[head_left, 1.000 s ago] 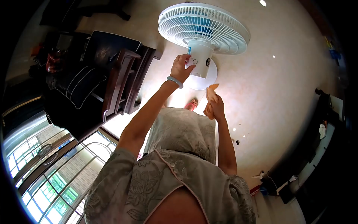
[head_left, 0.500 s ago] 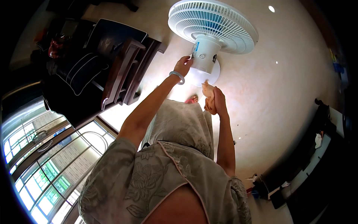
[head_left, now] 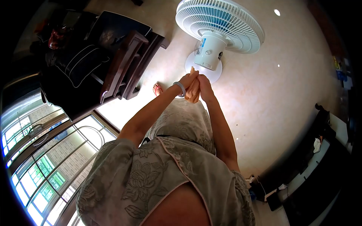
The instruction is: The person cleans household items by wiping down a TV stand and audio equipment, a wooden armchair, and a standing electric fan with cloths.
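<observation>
In front of my body both hands come together around a crumpled orange-tan cloth [head_left: 193, 94]. My left hand [head_left: 187, 80], with a pale bangle at the wrist, is closed on it from the left. From the right, my right hand [head_left: 204, 86] also grips the cloth, its fingers partly hidden. A bit of cloth pokes out above the hands, and the rest hangs below them. Just beyond stands a white floor fan [head_left: 209, 51] with a round cage, blue blades, a knob and a blue label on its housing. Its round base [head_left: 216, 75] rests on the floor, apart from my hands.
A dark wooden armchair [head_left: 126, 64] with black cushions stands at the left. Below it is a glazed door [head_left: 56, 162] with metal bars. A dark cabinet [head_left: 320, 165] runs along the right. My foot [head_left: 157, 89] shows on the pale floor [head_left: 256, 101].
My left hand has left the fan's housing and come down to the cloth. My right hand has moved left with the cloth to meet it. A different foot now shows, further left.
</observation>
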`<state>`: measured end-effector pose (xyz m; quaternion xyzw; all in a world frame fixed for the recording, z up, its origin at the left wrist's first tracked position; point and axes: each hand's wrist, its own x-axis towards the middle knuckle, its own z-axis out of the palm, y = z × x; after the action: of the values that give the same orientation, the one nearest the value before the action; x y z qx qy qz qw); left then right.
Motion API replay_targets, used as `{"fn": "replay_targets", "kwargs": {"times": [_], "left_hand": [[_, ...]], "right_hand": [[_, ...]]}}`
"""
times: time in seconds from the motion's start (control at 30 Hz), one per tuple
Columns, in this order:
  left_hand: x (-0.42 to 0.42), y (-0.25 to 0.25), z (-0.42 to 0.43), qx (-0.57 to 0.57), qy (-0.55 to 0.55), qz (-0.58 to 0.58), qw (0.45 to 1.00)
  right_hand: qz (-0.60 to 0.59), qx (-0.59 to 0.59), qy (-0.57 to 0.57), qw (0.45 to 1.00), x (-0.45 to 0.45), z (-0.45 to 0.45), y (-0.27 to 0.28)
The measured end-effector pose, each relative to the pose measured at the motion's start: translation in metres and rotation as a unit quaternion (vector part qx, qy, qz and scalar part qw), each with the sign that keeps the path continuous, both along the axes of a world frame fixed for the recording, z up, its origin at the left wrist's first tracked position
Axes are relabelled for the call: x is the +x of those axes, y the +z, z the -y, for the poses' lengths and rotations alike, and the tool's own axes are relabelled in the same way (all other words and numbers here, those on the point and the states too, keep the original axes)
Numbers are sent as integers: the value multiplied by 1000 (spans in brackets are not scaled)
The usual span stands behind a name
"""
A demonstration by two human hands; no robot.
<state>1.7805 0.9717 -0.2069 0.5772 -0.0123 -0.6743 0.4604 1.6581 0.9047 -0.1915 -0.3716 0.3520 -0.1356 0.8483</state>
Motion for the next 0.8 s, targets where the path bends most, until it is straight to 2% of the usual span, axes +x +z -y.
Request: {"fn": "replay_targets", "kwargs": {"times": [0.03,0.1,0.13,0.2,0.23,0.33,0.43,0.6,0.8], "left_hand": [[3,-2,-5,-1,0,2,1000],[8,-22,-22,52,93,96,990],[11,-40,-33,52,95,96,989],[21,-73,-48,43,131,85,987],[20,-32,-48,59,153,56,985],[22,-19,-62,66,144,83,984],[22,-26,-82,58,117,127,983],[27,-36,-113,91,117,131,980],[36,-60,-140,131,114,160,972]], "right_hand": [[2,-1,0,1000,6,-4,-4],[-183,-211,-94,956,19,-7,-16],[-178,-181,-143,957,20,-5,-17],[-169,-26,-204,964,28,5,0],[-142,-3,-224,964,28,8,4],[-151,41,-234,960,32,13,5],[-183,38,-236,954,40,12,10],[-206,36,-256,944,54,9,22],[-209,-6,-346,915,65,9,11]]}}
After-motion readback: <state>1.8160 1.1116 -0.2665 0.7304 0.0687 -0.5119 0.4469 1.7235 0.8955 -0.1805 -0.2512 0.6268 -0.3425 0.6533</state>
